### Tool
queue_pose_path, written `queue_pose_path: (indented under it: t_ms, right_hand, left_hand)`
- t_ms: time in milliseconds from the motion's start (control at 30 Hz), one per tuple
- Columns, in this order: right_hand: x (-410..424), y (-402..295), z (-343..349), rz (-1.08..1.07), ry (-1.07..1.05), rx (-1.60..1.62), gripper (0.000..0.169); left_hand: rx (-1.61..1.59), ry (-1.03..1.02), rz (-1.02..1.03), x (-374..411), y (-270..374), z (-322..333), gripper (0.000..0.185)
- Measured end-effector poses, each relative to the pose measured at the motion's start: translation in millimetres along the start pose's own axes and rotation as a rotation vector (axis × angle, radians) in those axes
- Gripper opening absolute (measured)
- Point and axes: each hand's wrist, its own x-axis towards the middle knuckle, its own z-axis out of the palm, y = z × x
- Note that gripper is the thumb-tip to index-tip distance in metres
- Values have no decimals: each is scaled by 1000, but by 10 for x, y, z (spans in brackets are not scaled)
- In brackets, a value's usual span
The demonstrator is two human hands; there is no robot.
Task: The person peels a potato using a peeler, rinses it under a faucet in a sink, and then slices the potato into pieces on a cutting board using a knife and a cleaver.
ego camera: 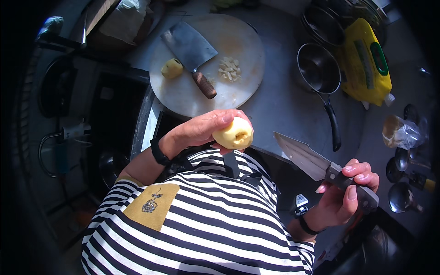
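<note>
My left hand [206, 127] holds a peeled potato [233, 134] in front of my body. A hollow is cut into the side of the potato that faces me. Off to the right, my right hand [350, 189] grips the black riveted handle of a kitchen knife [306, 158]. Its broad blade points up and left, apart from the potato. Beyond my left hand is a round chopping board [237, 37]. On it lie a cleaver [192, 44] with a brown handle, another potato [172, 68] left of the cleaver, and a small heap of sliced garlic [229, 69].
Right of the board, a small saucepan [319, 68] rests on the grey countertop [275, 99], its black handle toward me. A yellow plastic jug [366, 65] with a green grip lies beside it. Ladles [400, 197] and a clear plastic bag [407, 132] are at the far right.
</note>
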Motion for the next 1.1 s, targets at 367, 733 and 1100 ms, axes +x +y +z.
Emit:
queue_pose_path:
  t_ms: [367, 733, 1100]
  right_hand:
    - [-63, 217, -104, 53, 71, -81, 24]
    - [-16, 275, 61, 146, 134, -290, 20]
    - [19, 453, 93, 147, -58, -289, 25]
  left_hand:
    - [-62, 10, 82, -157, -32, -198, 61]
    - [393, 1137, 440, -729, 422, -2052, 50]
    - [1619, 1610, 415, -708, 307, -2226, 49]
